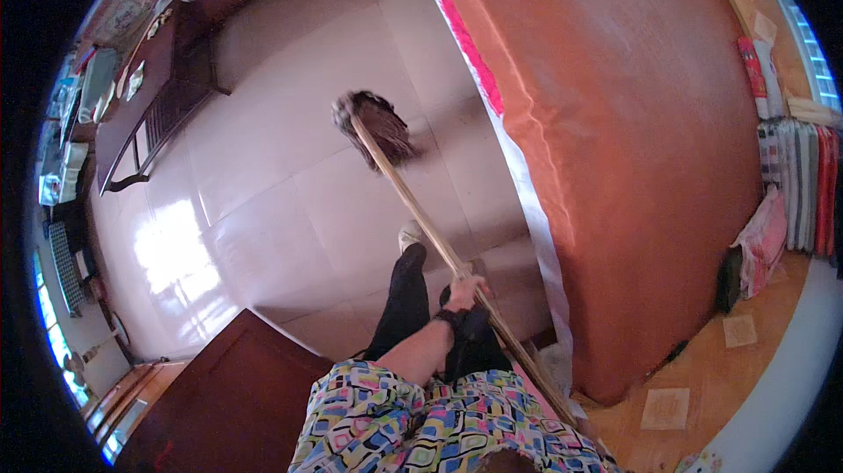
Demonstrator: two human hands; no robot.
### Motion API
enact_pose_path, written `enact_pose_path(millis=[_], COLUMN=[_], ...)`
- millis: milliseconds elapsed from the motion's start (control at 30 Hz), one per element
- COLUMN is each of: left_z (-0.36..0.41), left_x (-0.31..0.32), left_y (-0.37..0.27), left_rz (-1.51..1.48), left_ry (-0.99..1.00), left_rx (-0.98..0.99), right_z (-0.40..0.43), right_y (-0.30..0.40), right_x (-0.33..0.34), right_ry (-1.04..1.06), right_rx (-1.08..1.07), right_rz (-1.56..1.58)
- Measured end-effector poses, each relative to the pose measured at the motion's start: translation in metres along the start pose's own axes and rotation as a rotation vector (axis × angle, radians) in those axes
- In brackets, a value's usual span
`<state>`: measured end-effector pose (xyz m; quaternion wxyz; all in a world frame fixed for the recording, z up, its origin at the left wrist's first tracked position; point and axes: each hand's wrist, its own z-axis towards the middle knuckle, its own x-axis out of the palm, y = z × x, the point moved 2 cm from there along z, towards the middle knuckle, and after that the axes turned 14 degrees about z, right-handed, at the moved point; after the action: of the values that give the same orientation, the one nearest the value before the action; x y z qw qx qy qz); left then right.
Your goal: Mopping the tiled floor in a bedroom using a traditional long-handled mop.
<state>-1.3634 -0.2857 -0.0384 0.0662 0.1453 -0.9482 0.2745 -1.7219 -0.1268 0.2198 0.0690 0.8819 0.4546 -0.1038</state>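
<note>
My left hand is closed around the wooden handle of a mop, a dark band at its wrist. The handle runs from the mop head up past my right side, where its upper end meets my patterned sleeve. The dark string mop head lies spread on the pale tiled floor, slightly blurred. My right hand is out of view. One light shoe shows on the floor below the mop head.
A large surface with a glossy orange-brown cover and pink and white edging stands at right. Dark wooden furniture with items on it is at upper left; a dark brown panel is at lower left. Hanging clothes line the far right.
</note>
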Motion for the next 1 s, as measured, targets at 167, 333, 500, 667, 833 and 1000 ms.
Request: enact_pose_path(millis=[167,333,500,667,833,1000], left_z=[0.044,0.058,0.063,0.052,0.056,0.039], left_x=[-0.103,-0.223,-0.221,-0.225,-0.112,-0.044], left_y=[-0.127,-0.217,-0.228,-0.137,-0.054,0.076], left_rz=[-0.069,-0.118,-0.014,0.196,0.346,0.321], left_ry=[-0.199,-0.434,-0.484,-0.615,-0.34,-0.523], left_rx=[-0.099,0.103,0.097,0.076,0.122,-0.045], right_z=[0.072,0.121,0.164,0.127,0.107,0.02], right_y=[0.174,0.41,0.541,0.481,0.286,0.079], right_x=[0.023,0.071,0.099,0.12,0.065,0.032], right_ry=[-0.039,0.054,0.199,0.271,0.111,0.148], right_rx=[-0.253,-0.681,-0.765,-0.608,-0.586,-0.598], right_rz=[-0.026,0.077,0.259,0.428,0.087,0.063])
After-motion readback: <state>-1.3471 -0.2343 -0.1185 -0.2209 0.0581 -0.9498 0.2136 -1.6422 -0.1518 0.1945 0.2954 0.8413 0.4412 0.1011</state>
